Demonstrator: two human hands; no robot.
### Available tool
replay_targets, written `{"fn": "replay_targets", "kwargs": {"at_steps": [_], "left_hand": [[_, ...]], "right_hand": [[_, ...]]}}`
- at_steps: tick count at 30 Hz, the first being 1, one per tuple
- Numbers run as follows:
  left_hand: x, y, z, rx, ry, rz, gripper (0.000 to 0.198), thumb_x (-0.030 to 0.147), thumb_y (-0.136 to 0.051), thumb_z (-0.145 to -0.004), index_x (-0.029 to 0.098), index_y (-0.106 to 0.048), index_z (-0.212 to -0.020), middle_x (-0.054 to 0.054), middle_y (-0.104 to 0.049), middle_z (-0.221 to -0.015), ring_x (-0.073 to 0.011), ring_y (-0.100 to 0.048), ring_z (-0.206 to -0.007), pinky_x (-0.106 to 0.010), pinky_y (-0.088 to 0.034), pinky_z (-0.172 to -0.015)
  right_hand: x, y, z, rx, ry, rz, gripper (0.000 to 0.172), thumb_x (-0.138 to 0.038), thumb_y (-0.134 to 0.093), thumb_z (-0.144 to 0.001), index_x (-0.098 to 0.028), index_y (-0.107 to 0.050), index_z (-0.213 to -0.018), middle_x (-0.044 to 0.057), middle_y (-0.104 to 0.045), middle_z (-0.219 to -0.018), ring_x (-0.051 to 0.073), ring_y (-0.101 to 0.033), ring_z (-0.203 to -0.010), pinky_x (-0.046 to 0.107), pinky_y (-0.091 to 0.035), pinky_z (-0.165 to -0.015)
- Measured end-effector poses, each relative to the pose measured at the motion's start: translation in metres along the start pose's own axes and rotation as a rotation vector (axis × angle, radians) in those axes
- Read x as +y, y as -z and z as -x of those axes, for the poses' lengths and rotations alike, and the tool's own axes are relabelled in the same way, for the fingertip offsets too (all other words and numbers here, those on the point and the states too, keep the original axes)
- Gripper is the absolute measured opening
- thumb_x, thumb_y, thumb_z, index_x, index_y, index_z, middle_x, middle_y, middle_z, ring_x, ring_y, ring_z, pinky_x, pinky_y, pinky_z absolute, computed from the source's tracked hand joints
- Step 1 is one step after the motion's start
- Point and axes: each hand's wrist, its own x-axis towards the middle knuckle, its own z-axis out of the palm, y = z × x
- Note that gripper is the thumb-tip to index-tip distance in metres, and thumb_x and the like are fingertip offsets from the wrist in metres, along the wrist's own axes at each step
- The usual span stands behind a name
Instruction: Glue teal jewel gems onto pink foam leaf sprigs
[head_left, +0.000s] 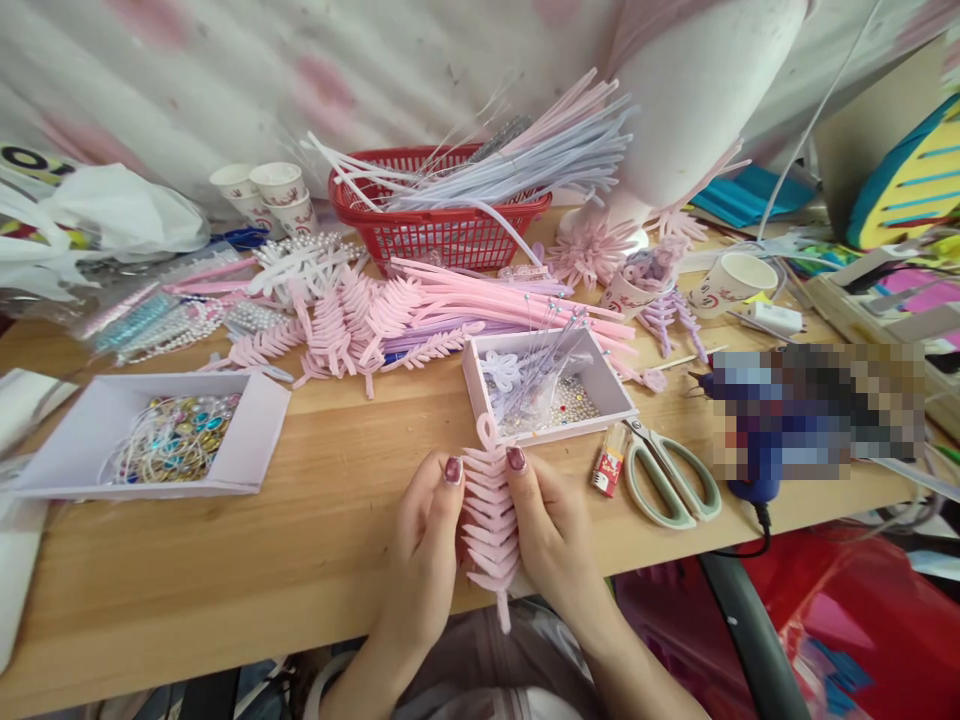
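Observation:
A pink pipe-cleaner leaf is held upright between both hands at the table's front edge, its loop at the top and its short stem hanging down. My left hand grips its left side, thumb at the upper edge. On the other side my right hand pinches it the same way; the fingers behind are hidden. Just beyond stands a white box with pearl-headed pins, small beads and a lilac loop flower. Several similar pink leaves lie further back, beside a bundle of pink pipe cleaners.
A red basket of pipe cleaners stands at the back. At left is a box of gems. To the right lie a lighter, scissors and a blue glue gun with its cord. Paper cups stand behind.

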Motion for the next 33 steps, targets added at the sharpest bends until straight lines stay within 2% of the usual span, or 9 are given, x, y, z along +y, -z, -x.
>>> {"fn": "replay_targets", "kwargs": {"at_steps": [5,10,15,20,29,33], "left_hand": [[0.006,0.001,0.012,-0.08,0.054,-0.11,0.058,0.074,-0.062,-0.09,0.021,-0.052,-0.068,0.005,-0.048,-0.058,-0.0104,-0.041,-0.051,-0.021,-0.034,-0.047],[0.006,-0.001,0.012,-0.068,0.098,-0.114,0.056,0.072,-0.063,-0.09,0.022,-0.053,-0.069,0.006,-0.049,-0.054,-0.0096,-0.044,-0.045,-0.02,-0.036,-0.043],[0.009,0.003,0.015,-0.098,0.108,-0.078,0.05,0.068,-0.068,-0.088,0.022,-0.058,-0.073,0.005,-0.058,-0.055,-0.0125,-0.055,-0.049,-0.022,-0.047,-0.05],[0.011,0.005,0.023,-0.091,0.114,-0.023,0.037,0.05,-0.084,-0.08,0.02,-0.063,-0.071,0.003,-0.064,-0.065,-0.0132,-0.061,-0.059,-0.022,-0.052,-0.058],[0.003,0.016,0.018,-0.224,0.159,0.138,0.034,0.047,-0.082,-0.085,0.018,-0.069,-0.073,-0.001,-0.069,-0.069,-0.0141,-0.062,-0.066,-0.023,-0.053,-0.065],[0.004,0.016,0.019,-0.243,0.194,0.158,0.039,0.054,-0.084,-0.083,0.018,-0.069,-0.08,-0.001,-0.071,-0.071,-0.014,-0.064,-0.066,-0.023,-0.054,-0.064]], "right_hand": [[-0.002,0.0,-0.002,0.071,0.016,0.045,0.054,-0.059,-0.041,-0.11,-0.023,-0.04,-0.069,-0.005,-0.041,-0.061,0.011,-0.034,-0.056,0.026,-0.029,-0.051],[-0.001,-0.002,-0.003,0.124,0.035,0.068,0.053,-0.06,-0.04,-0.109,-0.023,-0.042,-0.07,-0.004,-0.045,-0.061,0.012,-0.039,-0.056,0.025,-0.032,-0.051],[0.001,0.001,-0.005,0.178,0.05,0.102,0.054,-0.06,-0.042,-0.109,-0.024,-0.041,-0.069,-0.004,-0.043,-0.059,0.012,-0.038,-0.054,0.026,-0.032,-0.05],[0.0,0.001,-0.008,0.204,0.075,0.128,0.056,-0.064,-0.042,-0.107,-0.024,-0.039,-0.067,-0.005,-0.041,-0.058,0.012,-0.036,-0.053,0.026,-0.029,-0.049],[0.003,0.0,-0.007,0.223,0.072,0.142,0.055,-0.061,-0.038,-0.109,-0.024,-0.037,-0.069,-0.005,-0.04,-0.06,0.012,-0.035,-0.054,0.027,-0.028,-0.05],[0.002,0.001,-0.007,0.2,0.068,0.138,0.053,-0.057,-0.039,-0.11,-0.024,-0.037,-0.069,-0.005,-0.039,-0.06,0.012,-0.036,-0.054,0.026,-0.029,-0.05]]}}
